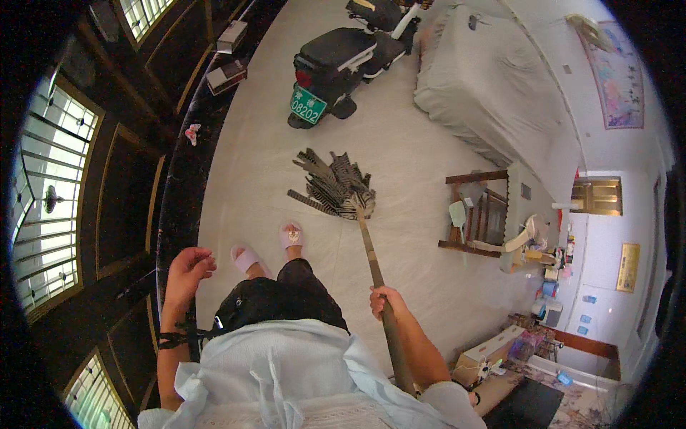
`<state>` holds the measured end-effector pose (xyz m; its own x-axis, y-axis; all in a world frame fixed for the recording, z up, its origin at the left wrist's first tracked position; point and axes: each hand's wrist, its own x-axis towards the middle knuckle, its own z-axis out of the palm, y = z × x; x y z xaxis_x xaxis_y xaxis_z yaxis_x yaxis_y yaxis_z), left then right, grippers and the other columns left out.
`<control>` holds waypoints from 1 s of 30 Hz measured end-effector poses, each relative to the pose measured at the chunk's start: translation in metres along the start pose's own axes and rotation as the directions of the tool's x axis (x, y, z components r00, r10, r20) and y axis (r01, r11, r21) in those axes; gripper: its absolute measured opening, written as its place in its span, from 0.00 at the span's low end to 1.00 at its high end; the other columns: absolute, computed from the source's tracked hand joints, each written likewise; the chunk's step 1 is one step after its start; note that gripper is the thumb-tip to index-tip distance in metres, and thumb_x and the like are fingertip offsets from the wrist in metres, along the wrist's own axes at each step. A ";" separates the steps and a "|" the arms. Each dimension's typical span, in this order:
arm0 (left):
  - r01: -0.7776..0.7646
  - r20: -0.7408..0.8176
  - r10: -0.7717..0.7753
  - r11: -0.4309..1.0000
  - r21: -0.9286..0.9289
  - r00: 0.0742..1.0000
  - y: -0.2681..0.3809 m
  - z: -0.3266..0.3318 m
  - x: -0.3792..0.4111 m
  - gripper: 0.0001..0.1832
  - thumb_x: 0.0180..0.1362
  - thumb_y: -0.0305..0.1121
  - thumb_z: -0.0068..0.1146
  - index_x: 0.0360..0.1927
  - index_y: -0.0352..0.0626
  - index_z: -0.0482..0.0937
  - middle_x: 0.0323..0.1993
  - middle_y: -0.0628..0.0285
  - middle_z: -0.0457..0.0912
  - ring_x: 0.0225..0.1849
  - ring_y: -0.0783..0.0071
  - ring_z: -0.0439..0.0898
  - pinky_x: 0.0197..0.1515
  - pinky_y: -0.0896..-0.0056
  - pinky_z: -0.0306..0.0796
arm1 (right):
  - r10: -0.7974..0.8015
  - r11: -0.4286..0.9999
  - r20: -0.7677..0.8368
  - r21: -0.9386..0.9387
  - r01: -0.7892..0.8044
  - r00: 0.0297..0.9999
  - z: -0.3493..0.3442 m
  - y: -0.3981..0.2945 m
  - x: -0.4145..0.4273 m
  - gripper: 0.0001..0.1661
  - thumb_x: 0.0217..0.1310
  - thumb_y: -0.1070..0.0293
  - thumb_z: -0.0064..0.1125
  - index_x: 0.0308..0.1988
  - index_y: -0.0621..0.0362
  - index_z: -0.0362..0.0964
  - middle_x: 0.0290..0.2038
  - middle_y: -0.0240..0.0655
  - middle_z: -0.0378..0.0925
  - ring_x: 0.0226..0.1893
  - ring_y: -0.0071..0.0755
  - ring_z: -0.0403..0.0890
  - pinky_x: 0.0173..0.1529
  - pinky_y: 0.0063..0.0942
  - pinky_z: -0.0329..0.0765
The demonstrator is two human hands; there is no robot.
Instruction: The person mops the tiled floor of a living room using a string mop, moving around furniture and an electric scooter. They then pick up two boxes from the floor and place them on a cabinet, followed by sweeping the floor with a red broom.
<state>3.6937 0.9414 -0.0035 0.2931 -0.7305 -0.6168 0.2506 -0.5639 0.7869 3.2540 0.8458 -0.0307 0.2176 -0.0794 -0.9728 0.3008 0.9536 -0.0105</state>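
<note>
My right hand [387, 303] grips the long pole handle [373, 263] of a strip mop around its middle. The pole slants from beside my right forearm down to the floor ahead. Striped black-and-grey cloth strips of the mop head [337, 185] lie fanned out on the pale tiles, pointing away to the upper left. My left hand [190, 271] hangs in the air at my left side, near the dark stone threshold [179, 198]. Its fingers are loosely curled, and I see nothing in them. A black strap circles the left forearm.
A black electric scooter [343, 64] with a green plate stands ahead. Right of it is a cloth-covered sofa-like piece [471, 91]. A wooden-framed stand [477, 244] holds a fly swatter [457, 215]. Two boxes [227, 76] sit by the dark doors. A long box [489, 348] lies at lower right.
</note>
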 end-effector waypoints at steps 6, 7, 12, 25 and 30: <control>0.009 -0.247 -0.041 0.992 -0.127 0.968 -0.013 -0.016 -0.029 0.10 0.51 0.27 0.47 0.38 0.38 0.70 0.31 0.63 0.75 0.32 0.75 0.75 0.34 0.78 0.69 | -0.108 0.896 -0.108 -0.441 0.050 0.988 0.050 -0.054 0.014 0.12 0.40 0.74 0.48 0.12 0.52 0.55 0.09 0.26 0.57 0.08 0.19 0.58 0.12 0.17 0.58; 0.020 -0.278 -0.069 0.985 -0.173 0.958 -0.017 -0.015 -0.033 0.10 0.51 0.27 0.47 0.38 0.38 0.69 0.31 0.63 0.75 0.32 0.76 0.75 0.34 0.78 0.69 | -0.130 0.861 -0.081 -0.503 0.073 0.988 0.056 -0.062 0.017 0.10 0.40 0.74 0.48 0.13 0.55 0.57 0.09 0.29 0.58 0.08 0.22 0.60 0.13 0.20 0.60; 0.058 -0.268 -0.133 0.961 -0.270 0.954 -0.043 -0.010 -0.047 0.11 0.52 0.30 0.48 0.39 0.39 0.68 0.29 0.64 0.75 0.32 0.75 0.75 0.35 0.78 0.69 | -0.167 0.708 -0.038 -0.700 0.093 0.985 0.114 -0.082 0.032 0.05 0.41 0.76 0.48 0.18 0.61 0.61 0.10 0.35 0.62 0.09 0.32 0.65 0.13 0.28 0.64; -0.008 -0.297 -0.048 0.983 -0.183 0.954 -0.014 -0.034 -0.055 0.10 0.53 0.28 0.49 0.39 0.40 0.70 0.32 0.61 0.75 0.34 0.73 0.76 0.36 0.76 0.71 | -0.098 0.620 0.411 -0.687 0.379 0.906 0.211 -0.024 0.065 0.08 0.41 0.76 0.49 0.24 0.60 0.57 0.14 0.33 0.61 0.10 0.24 0.63 0.11 0.26 0.64; -0.097 -0.164 0.079 0.990 -0.106 0.983 0.012 -0.019 -0.034 0.09 0.53 0.26 0.47 0.39 0.40 0.70 0.33 0.62 0.75 0.34 0.73 0.76 0.36 0.76 0.71 | -0.202 0.673 0.433 -0.590 0.446 0.878 0.181 -0.010 0.036 0.08 0.38 0.73 0.52 0.21 0.62 0.61 0.10 0.36 0.64 0.07 0.30 0.66 0.11 0.29 0.66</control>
<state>3.7040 0.9667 0.0271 0.4594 -0.6994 -0.5475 0.3173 -0.4465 0.8366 3.4266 0.7813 -0.0239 0.5324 -0.3885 -0.7521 -0.2480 0.7779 -0.5774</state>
